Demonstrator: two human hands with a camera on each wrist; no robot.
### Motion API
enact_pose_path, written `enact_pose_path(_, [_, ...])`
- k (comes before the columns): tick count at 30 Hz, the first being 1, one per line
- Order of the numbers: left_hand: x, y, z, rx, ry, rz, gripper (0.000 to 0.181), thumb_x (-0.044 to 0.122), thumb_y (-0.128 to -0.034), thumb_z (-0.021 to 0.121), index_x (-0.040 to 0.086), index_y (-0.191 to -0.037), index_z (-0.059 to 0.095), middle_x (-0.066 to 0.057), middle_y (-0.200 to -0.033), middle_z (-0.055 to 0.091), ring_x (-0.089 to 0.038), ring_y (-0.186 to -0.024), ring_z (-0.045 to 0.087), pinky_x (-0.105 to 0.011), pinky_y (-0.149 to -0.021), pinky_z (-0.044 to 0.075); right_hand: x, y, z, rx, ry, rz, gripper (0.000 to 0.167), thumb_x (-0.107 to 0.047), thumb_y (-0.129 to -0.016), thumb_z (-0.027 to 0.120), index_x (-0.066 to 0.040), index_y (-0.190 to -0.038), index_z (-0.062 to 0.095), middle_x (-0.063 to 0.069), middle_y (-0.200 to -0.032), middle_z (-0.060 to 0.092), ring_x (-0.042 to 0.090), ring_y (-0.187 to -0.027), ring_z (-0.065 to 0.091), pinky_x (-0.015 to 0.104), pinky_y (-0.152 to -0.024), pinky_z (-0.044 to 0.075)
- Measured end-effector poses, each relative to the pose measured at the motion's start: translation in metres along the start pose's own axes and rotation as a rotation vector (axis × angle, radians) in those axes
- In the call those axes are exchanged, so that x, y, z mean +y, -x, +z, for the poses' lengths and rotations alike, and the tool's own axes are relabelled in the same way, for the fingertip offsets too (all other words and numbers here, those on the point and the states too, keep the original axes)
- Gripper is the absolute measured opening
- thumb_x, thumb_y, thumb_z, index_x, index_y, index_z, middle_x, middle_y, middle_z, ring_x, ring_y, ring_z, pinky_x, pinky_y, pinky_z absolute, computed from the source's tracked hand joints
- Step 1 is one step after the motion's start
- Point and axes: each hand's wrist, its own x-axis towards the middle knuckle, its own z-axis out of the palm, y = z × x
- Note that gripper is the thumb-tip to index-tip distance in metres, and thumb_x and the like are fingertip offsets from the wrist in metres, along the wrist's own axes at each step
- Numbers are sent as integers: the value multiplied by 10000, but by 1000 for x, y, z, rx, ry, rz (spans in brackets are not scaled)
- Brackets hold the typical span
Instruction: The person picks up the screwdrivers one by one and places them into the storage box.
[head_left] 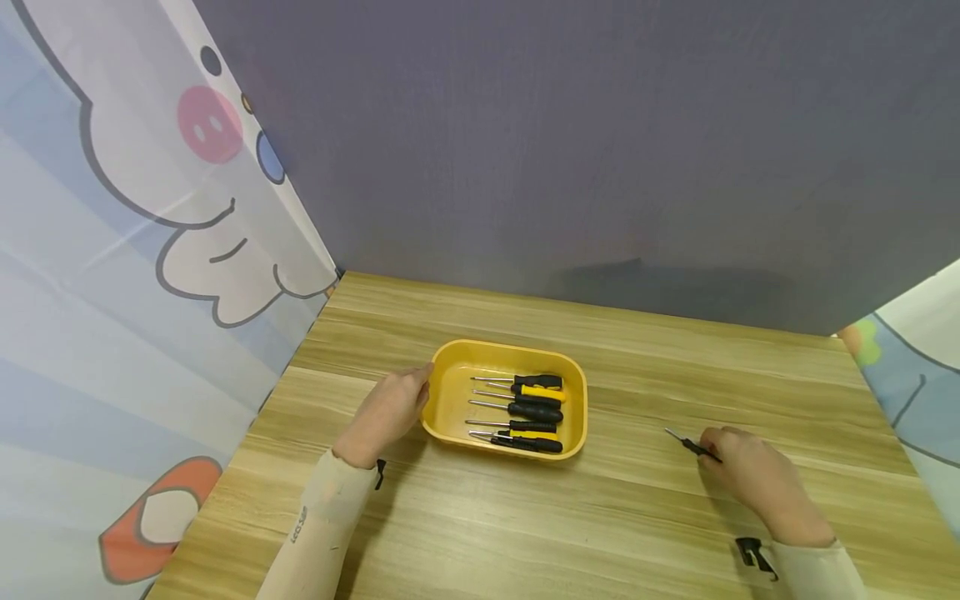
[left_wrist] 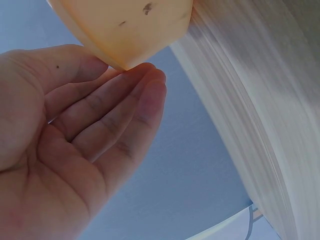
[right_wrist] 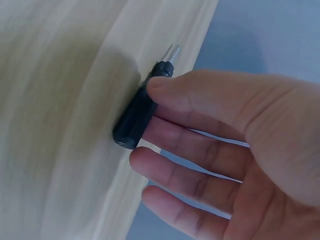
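Observation:
A yellow plastic bin (head_left: 504, 351) stands on the table, and several screwdrivers (head_left: 536, 412) with black or black-and-yellow handles lie side by side in it. My left hand (head_left: 386, 417) pinches the bin's left rim between thumb and fingers; the left wrist view shows the fingertips at the bin's edge (left_wrist: 125, 45). Off to the right of the bin, my right hand (head_left: 753, 475) holds a screwdriver (right_wrist: 136, 117) by its black handle, thumb on one side and fingers on the other. Its metal shank points to the far left in the head view, close above the wood.
The wood-grain table (head_left: 585, 517) reaches back to a grey panel (head_left: 600, 167). A curtain (head_left: 112, 333) with cartoon figures hangs along the left side, and more printed cloth (head_left: 922, 392) is at the right edge.

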Motion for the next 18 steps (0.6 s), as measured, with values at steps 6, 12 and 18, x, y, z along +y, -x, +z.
enact_pose_path(6, [-1,0,1,2,0,12,343,-42,-928,661,-126,-1258,618,-234,-1100,699,-266,-871,698,-359,-707,614,2,-1,5,42,7,-17,155,-30,-855,758,-141,-814,658,-42,-710,531,128,-582,420,286,-482,350])
enact_pose_path(12, [-1,0,1,-1,-1,12,344,-44,-931,657,-125,-1262,616,-237,-1113,695,-300,-930,703,-373,-733,615,3,-2,8,74,14,-46,166,-6,-843,755,-115,-795,638,-41,-693,506,123,-583,403,263,-477,329])
enact_pose_path(18, [-1,0,1,0,-3,9,346,-37,-931,659,-123,-1264,616,-236,-1119,694,-310,-950,702,-383,-751,614,1,-2,6,83,13,-50,185,1,-847,747,-116,-787,617,-40,-683,471,124,-581,390,259,-475,317])
